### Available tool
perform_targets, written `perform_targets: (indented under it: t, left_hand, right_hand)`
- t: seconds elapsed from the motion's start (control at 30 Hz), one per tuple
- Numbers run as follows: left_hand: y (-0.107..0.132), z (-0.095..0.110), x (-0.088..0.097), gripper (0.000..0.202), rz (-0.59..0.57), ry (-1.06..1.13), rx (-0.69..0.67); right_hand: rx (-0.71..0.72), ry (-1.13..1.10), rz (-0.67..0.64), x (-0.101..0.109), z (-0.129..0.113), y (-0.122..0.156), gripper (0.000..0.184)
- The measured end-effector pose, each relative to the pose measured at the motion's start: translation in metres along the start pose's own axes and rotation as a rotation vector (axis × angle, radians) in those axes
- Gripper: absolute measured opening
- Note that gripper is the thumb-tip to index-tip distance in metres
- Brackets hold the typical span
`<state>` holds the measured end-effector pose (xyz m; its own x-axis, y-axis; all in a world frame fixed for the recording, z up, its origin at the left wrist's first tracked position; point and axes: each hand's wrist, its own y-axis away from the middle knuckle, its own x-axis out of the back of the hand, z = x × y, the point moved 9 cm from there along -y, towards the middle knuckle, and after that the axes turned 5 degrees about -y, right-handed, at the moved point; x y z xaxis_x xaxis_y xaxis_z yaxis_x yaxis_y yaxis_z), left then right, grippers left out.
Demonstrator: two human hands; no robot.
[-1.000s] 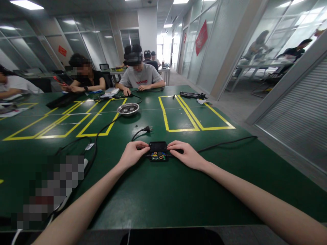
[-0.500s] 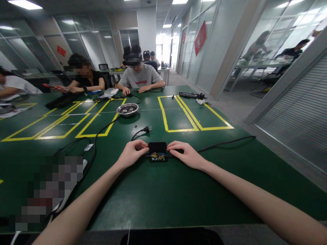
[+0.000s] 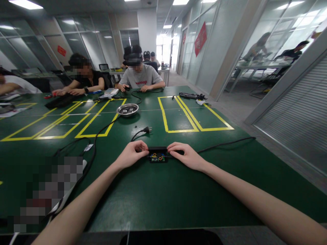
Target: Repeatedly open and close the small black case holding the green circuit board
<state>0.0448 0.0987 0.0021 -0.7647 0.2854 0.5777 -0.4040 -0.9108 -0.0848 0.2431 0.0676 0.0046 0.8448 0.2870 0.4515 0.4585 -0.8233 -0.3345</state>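
A small black power adapter [image 3: 157, 153] lies on the green table [image 3: 158, 194] in front of me, its case open toward me so that a circuit board with coloured parts shows. My left hand [image 3: 132, 154] pinches its left end with curled fingers. At the right end my right hand [image 3: 186, 155] grips it, fingers bent over the spot where a black cable [image 3: 227, 142] leaves toward the right. Another black cord with a plug [image 3: 146, 129] runs off the left end and lies just beyond the adapter.
A metal bowl [image 3: 127, 109] with small parts sits further back, among yellow tape rectangles [image 3: 178, 115]. Black cables [image 3: 94, 143] loop at my left. Several people sit at the far side and the left; a black tool [image 3: 191, 95] lies far right.
The adapter's black lid has tipped lower, showing less of its top face. My hands stay at its two ends. A person at the far left has lowered a red tool.
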Motion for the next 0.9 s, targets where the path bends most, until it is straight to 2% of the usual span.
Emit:
perform_targets:
  t: [0.27,0.47,0.9]
  left_hand:
    - [0.0011,0.0004,0.0008,0.018,-0.034,-0.006,0.007]
    - [0.0012,0.0048,0.0060,0.018,0.011,-0.042,-0.032]
    - [0.0030,0.0067,-0.0022,0.013,-0.060,-0.123,-0.054]
  right_hand:
    - [0.006,0.015,-0.006,-0.0001,-0.0047,0.0005,0.021]
    - [0.017,0.008,-0.007,-0.0016,-0.0043,0.0013,0.021]
    - [0.024,0.076,-0.007,-0.0021,-0.0031,0.0027,0.013]
